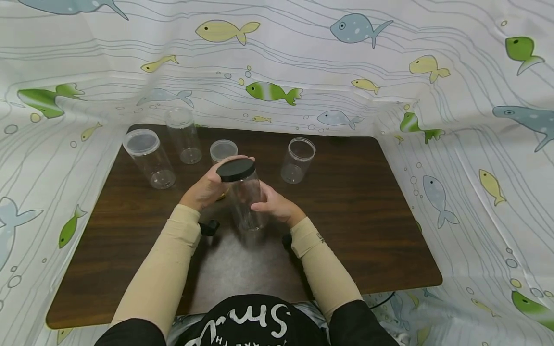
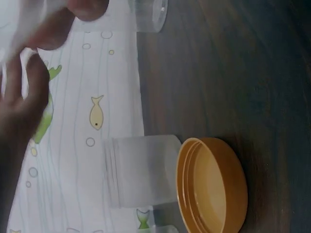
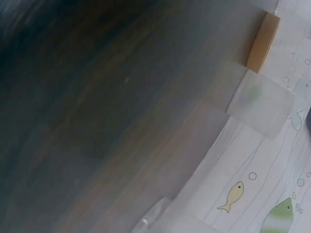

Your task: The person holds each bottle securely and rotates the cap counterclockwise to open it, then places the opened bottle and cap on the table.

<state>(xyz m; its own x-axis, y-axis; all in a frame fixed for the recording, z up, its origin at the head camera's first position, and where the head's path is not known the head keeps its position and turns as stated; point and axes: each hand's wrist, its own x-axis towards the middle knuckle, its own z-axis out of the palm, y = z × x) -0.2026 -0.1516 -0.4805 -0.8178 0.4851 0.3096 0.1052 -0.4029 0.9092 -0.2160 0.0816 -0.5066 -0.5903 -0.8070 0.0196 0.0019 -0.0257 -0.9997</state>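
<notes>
A tall clear jar with a black lid stands tilted between both hands above the table's middle. My left hand holds the lid from its left side, with fingers reaching round behind it. On the jar's right side, my right hand grips the body, thumb in front. Behind the left hand is a small clear jar, partly hidden. An orange lid stands on edge beside that jar in the left wrist view. In the right wrist view the orange lid is seen edge-on; the right hand is out of frame there.
Two tall clear jars, one nearer and one farther back, stand at the back left. An uncapped-looking clear jar stands at the back right. A fish-print sheet surrounds the dark wooden table.
</notes>
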